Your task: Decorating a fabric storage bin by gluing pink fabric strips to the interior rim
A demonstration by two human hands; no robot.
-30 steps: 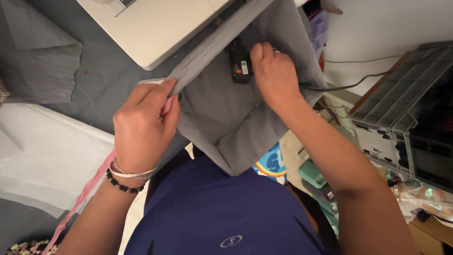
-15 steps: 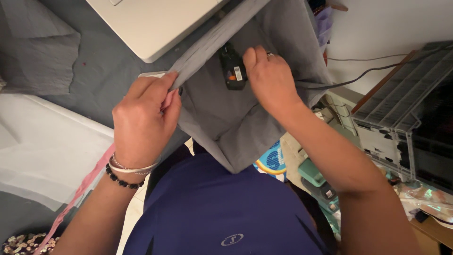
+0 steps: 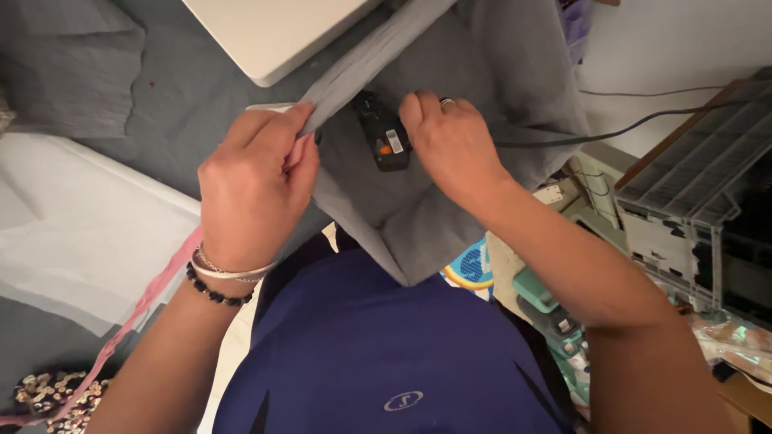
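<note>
Pinching a folded edge of the grey fabric (image 3: 450,201), the left hand (image 3: 253,189) sits left of centre in the frame, its fingers curled tight around the ridge of cloth that runs up toward the top middle. A thin silver bangle and a string of dark beads circle that wrist. The right hand (image 3: 454,145) lies just right of centre, fingers bent down onto the cloth and pressed against a small black device (image 3: 382,133) with an orange spot and a pale label; the fingertips touch its right side, though whether they truly grip it cannot be told. A ring shows on one finger of this hand.

The grey fabric spreads from the top of the frame down to a point at the centre, hanging over the person's dark blue shirt (image 3: 378,354). The black device rests on the cloth between the two hands, close to both.

A cream-coloured flat panel (image 3: 273,32) fills the upper middle, touching the fabric ridge. A dark cable (image 3: 643,124) runs from behind the right hand to the right edge. White cloth (image 3: 72,233) lies at the left, a pink strip (image 3: 149,301) crossing its lower edge, and sequinned material (image 3: 48,394) shows at the lower left corner. A slatted grey appliance (image 3: 708,177) stands at the right.
</note>
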